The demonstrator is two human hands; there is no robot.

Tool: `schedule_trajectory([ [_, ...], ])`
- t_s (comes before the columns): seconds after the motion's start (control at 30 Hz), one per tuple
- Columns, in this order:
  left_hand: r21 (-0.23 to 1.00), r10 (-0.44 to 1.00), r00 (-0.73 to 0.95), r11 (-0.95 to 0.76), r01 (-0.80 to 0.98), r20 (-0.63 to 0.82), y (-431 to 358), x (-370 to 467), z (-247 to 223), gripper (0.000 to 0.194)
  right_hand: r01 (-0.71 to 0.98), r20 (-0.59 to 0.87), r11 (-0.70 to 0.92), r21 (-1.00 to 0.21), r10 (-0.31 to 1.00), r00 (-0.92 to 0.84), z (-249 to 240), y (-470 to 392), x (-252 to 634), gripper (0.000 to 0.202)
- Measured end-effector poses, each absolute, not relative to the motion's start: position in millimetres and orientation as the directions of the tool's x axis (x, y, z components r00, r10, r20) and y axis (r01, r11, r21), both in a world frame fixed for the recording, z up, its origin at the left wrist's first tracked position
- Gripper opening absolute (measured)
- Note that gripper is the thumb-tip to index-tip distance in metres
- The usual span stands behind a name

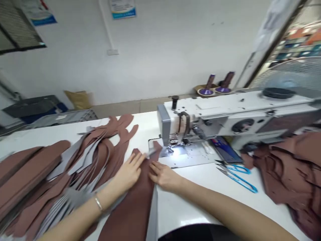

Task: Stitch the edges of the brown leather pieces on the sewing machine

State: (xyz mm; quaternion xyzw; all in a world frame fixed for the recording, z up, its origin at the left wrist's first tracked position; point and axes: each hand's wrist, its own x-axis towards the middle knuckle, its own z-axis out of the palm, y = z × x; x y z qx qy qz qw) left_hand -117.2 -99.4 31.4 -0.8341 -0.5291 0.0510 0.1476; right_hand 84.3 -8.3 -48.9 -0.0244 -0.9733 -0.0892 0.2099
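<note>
A long brown leather-like panel (136,204) lies in front of me, running toward the sewing machine's needle area. My left hand (131,170) is on its upper left part, fingers stretched forward and closed on the material. My right hand (164,175) grips the right edge with bent fingers. Between the hands, a narrow brown strip (157,150) points toward the lit presser foot (171,150) of the sewing machine (200,113). Grey backing shows along the panel's edge. Motion blur and the fingers hide how the strip and panel meet.
Stacked brown and grey cut pieces (100,154) spread over the left of the white table (195,201). Blue-handled thread snips (240,179) and a phone (227,150) lie right of the needle. A brown heap (293,167) sits far right. Thread cones (207,87) stand behind.
</note>
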Motion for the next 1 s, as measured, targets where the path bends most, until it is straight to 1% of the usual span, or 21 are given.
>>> schedule_trajectory([
  [0.03,-0.254,0.903,0.43,-0.417,0.873,-0.006,-93,-102,11,0.03,0.086,0.398,0.982,0.166,0.014,-0.917,-48,-8,89,0.02],
  [0.1,-0.178,0.909,0.409,-0.418,0.891,-0.087,-89,-79,-10,0.032,0.067,0.382,0.986,0.155,0.002,-0.924,-48,-10,101,0.02],
  [0.2,-0.072,0.924,0.356,-0.368,0.927,-0.136,-88,-57,0,0.042,0.04,0.405,0.993,0.115,-0.011,-0.914,-49,-13,118,0.019],
  [0.27,-0.037,0.941,0.281,-0.293,0.955,-0.189,-83,-45,14,0.044,0.03,0.427,0.994,0.105,-0.018,-0.904,-51,-15,127,0.019],
  [0.33,-0.022,0.958,0.162,-0.172,0.985,-0.238,-72,-34,21,0.048,0.003,0.429,0.995,0.102,-0.041,-0.902,-51,-15,135,0.019],
  [0.4,0.024,0.961,0.046,-0.041,0.999,-0.273,-56,-28,20,0.056,-0.039,0.42,0.996,0.081,-0.069,-0.905,-49,-13,142,0.018],
  [0.47,0.085,0.954,0.008,0.018,0.996,-0.3,-40,-26,13,0.062,-0.063,0.419,0.997,0.05,-0.078,-0.905,-46,-11,148,0.016],
  [0.53,0.121,0.944,0.026,0.015,0.993,-0.329,-29,-27,5,0.063,-0.032,0.437,0.999,0.042,-0.047,-0.898,-44,-9,149,0.017],
  [0.6,0.135,0.939,0.048,-0.001,0.991,-0.341,-23,-29,1,0.061,0.067,0.468,0.994,0.082,0.021,-0.884,-45,-6,144,0.021],
  [0.67,0.143,0.937,0.057,-0.007,0.99,-0.346,-22,-30,-1,0.059,0.181,0.5,0.972,0.151,0.083,-0.862,-49,-5,135,0.023],
  [0.73,0.132,0.937,0.059,-0.013,0.991,-0.345,-23,-29,-1,0.059,0.251,0.524,0.947,0.201,0.113,-0.844,-53,-5,128,0.024],
  [0.83,0.091,0.94,0.065,-0.037,0.995,-0.335,-23,-25,0,0.058,0.241,0.516,0.951,0.196,0.109,-0.849,-54,-1,127,0.023],
  [1.0,0.076,0.947,0.104,-0.085,0.994,-0.304,-19,-16,0,0.061,0.12,0.415,0.983,0.136,0.054,-0.908,-48,15,150,0.02],
])
